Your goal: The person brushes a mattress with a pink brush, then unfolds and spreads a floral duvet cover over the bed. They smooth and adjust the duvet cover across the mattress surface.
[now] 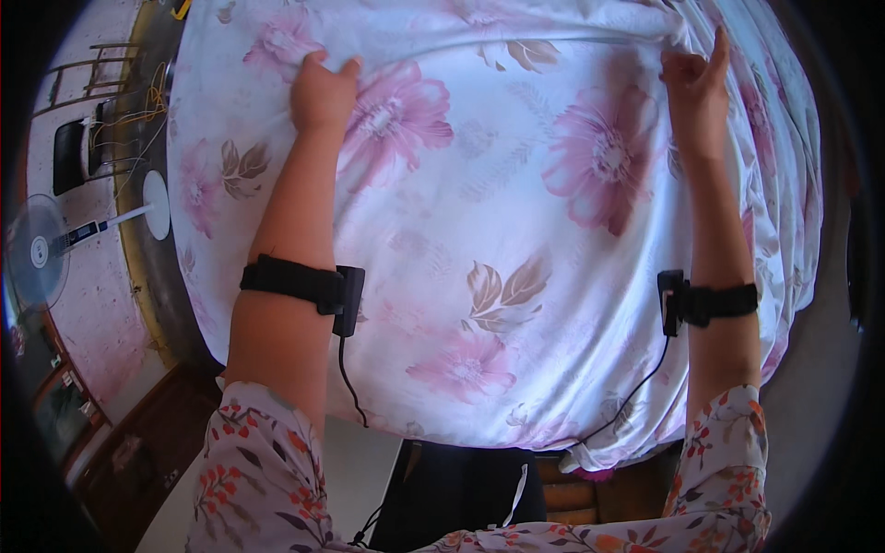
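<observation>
A white bedsheet (489,194) with pink flowers and brown leaves spreads over a wide surface in front of me. My left hand (323,94) is closed on the cloth at the far left, its thumb and a fingertip showing. At the far right my right hand (697,97) grips the same sheet with curled fingers, while one finger points away from me. Between the two hands a long crease runs across the far part of the sheet. Both arms reach straight forward, each with a black strap and a small black box on the forearm.
To the left stands a pedestal fan (39,251) with a round white base (157,205). Behind it are a black chair (69,157) and yellow cords (152,101). Bunched folds of cloth (784,138) hang along the right side. Thin black cables (627,405) trail from the forearm boxes.
</observation>
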The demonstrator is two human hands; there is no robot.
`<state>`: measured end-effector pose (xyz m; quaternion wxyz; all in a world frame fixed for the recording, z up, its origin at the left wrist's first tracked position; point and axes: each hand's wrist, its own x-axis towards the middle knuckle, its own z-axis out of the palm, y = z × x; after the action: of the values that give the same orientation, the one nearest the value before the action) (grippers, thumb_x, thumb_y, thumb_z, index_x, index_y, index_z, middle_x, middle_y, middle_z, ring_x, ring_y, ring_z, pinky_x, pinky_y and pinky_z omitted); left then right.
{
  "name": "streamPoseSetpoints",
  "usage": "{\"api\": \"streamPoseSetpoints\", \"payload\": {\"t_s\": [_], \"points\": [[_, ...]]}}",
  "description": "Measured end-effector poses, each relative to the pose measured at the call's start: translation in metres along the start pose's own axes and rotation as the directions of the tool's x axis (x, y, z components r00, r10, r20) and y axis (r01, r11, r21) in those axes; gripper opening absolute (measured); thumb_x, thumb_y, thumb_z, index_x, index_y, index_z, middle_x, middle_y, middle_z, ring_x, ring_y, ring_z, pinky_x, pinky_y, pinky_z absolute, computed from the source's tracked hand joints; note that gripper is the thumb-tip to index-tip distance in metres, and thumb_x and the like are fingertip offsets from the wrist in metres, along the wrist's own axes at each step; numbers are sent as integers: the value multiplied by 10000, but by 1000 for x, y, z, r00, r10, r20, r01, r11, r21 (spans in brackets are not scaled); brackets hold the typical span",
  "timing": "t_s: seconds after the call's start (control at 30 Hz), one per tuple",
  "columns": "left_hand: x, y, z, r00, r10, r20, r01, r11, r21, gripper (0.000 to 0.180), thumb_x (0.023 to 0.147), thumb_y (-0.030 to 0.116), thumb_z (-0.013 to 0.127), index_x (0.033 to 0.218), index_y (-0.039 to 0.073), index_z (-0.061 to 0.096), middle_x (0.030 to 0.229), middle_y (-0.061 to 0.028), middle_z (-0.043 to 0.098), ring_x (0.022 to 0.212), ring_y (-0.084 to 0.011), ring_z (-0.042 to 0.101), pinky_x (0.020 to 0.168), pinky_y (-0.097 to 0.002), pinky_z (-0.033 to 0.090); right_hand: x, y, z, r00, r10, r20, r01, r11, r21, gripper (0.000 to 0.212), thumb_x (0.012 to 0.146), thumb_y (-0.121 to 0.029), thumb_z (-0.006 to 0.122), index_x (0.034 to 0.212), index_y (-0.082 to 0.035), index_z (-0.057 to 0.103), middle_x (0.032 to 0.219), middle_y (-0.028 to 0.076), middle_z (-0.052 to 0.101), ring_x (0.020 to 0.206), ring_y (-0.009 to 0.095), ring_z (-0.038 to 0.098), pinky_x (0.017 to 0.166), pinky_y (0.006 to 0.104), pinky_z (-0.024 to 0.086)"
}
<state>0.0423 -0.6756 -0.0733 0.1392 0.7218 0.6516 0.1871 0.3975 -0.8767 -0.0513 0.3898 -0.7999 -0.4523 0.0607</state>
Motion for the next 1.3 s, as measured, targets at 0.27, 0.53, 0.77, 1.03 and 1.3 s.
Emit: {"api": "streamPoseSetpoints", "payload": {"t_s": [0.27,0.53,0.77,1.03,1.3], "points": [[31,9,-9,981,108,-161,-121,990,-76,154,845,214,619,831,73,557,694,-90,663,687,-302,653,626,-408,498,20,-17,45,985,-121,125,140,977,-158,457,836,-206,636,1256,-64,528,741,139,654,659,237,630,631,342,491],[75,21,1,992,123,7,-98,825,-557,94,954,115,480,933,27,453,816,-106,701,714,-190,691,700,-254,510,59,-8,55,997,17,74,-1,976,-217,496,874,-396,573,1263,-98,495,1046,194,655,1004,379,606,908,472,421],[68,-14,43,931,296,213,-177,877,-447,316,911,146,566,1194,28,491,1281,-117,538,1174,-174,529,923,-301,432,23,31,96,959,-222,175,281,808,-517,702,931,-570,374,1499,-201,191,1328,180,473,1293,347,384,1069,599,181],[-39,-8,-41,818,571,74,-481,748,-457,477,879,143,593,1330,48,469,1427,-130,395,1327,-249,364,1084,-338,291,-1,-31,48,967,-16,253,138,870,-474,689,855,-142,590,1435,-18,240,1192,283,545,1144,420,507,1022,489,348],[-260,-66,-100,837,435,332,-451,892,-32,484,890,220,532,1355,107,460,1492,-150,311,1380,-389,260,1083,-622,128,-260,-120,-7,499,-419,759,529,841,117,593,842,-336,609,1384,-161,445,1513,69,306,1407,285,255,1131,572,109]]}}
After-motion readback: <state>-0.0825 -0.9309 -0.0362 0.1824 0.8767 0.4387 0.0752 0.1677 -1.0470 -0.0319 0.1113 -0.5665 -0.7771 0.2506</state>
